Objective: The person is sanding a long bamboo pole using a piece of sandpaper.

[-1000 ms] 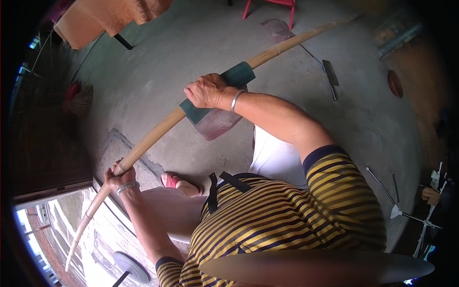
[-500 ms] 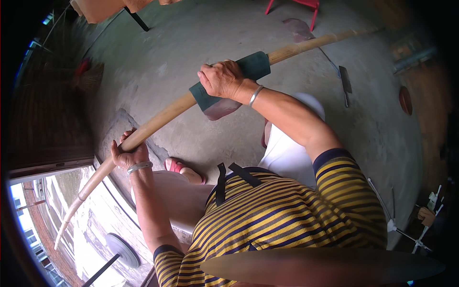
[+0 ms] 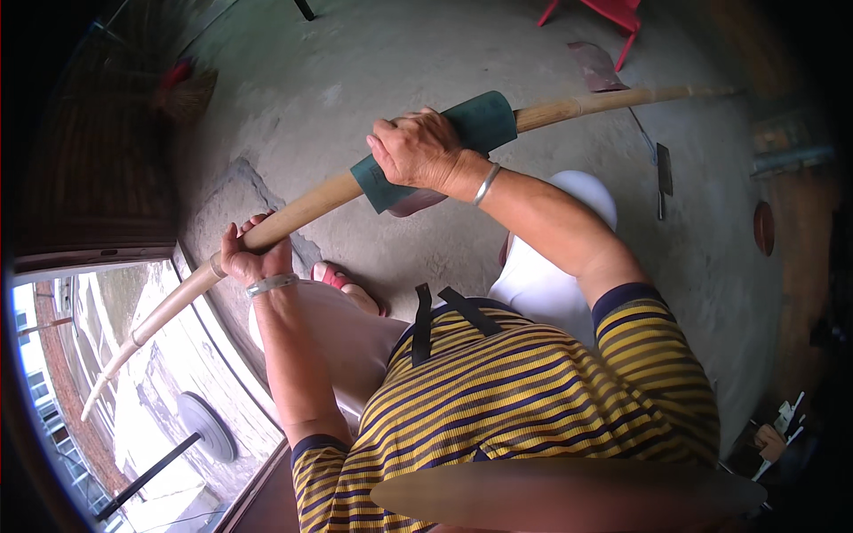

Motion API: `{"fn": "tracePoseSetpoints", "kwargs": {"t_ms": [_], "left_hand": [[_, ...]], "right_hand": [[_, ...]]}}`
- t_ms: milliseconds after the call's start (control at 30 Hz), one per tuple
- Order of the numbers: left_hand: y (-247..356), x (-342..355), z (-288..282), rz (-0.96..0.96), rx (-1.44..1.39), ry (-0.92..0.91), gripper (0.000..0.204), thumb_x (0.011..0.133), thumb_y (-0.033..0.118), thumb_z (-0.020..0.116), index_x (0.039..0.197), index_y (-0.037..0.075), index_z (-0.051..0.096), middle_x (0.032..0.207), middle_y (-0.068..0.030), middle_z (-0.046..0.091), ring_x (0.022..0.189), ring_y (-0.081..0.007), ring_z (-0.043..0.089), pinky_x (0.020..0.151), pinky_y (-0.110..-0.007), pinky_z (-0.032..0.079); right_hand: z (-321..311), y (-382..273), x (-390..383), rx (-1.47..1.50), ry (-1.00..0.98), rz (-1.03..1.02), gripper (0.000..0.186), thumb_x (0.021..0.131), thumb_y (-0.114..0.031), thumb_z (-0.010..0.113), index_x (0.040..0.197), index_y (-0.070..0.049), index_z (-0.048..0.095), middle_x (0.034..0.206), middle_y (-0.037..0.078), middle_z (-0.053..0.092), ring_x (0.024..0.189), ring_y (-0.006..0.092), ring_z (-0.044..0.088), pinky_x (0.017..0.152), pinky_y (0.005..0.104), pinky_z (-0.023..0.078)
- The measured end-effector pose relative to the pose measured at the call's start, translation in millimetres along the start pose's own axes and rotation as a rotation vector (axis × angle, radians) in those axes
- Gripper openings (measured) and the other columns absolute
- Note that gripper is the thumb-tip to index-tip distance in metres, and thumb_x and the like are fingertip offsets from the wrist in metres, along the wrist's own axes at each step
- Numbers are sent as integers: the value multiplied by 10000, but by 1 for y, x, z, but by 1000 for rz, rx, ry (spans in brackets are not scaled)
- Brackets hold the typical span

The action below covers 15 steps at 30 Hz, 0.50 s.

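A long, pale bamboo pole [image 3: 313, 202] slants across in front of me, from the lower left up to the far right. Around its middle sits a dark green sleeve-like wrap [image 3: 487, 122]. My right hand [image 3: 419, 151] grips this wrap from above, fingers closed over it and the pole. Farther down the pole my left hand [image 3: 258, 256] cradles it from below, thumb on one side and fingers curled up on the other. A reddish-brown surface [image 3: 418, 202] shows just under the wrap; I cannot tell whether it belongs to it.
On the concrete floor at right lie a cleaver-like blade [image 3: 665, 171] and a reddish-brown piece [image 3: 597, 69]. Behind them stands a red stool or chair [image 3: 613, 11]. A doorway edge [image 3: 222, 329] and a round grey base with a pole [image 3: 206, 426] are at left.
The pole lies slightly flatter, and my left hand is higher and farther right in view. My right hand keeps its grip on the wrap. The view has shifted, moving floor items rightward.
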<state>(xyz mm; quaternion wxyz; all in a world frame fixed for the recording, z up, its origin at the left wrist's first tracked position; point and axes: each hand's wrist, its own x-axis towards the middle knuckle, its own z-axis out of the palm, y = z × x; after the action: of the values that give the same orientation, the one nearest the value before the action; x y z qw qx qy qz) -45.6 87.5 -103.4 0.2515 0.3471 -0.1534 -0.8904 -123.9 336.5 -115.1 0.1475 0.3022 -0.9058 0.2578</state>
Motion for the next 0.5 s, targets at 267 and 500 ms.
{"fn": "tracePoseSetpoints", "kwargs": {"t_ms": [267, 500], "left_hand": [[39, 23, -9, -75, 4, 121, 126, 724, 124, 557, 724, 58, 450, 636, -59, 440, 635, -236, 484, 786, -441, 425], [53, 30, -18, -100, -10, 147, 121, 738, 104, 564, 737, 51, 455, 648, -56, 449, 640, -229, 486, 756, -421, 438]], "right_hand": [[15, 30, -16, -90, 49, 90, 208, 845, -232, 482, 725, -81, 560, 595, 138, 593, 569, 324, 606, 525, 406, 485], [-46, 198, -73, -349, 4, 530, 368, 880, -332, 341, 850, -75, 602, 849, 214, 607, 813, 420, 565, 735, 486, 444]]}}
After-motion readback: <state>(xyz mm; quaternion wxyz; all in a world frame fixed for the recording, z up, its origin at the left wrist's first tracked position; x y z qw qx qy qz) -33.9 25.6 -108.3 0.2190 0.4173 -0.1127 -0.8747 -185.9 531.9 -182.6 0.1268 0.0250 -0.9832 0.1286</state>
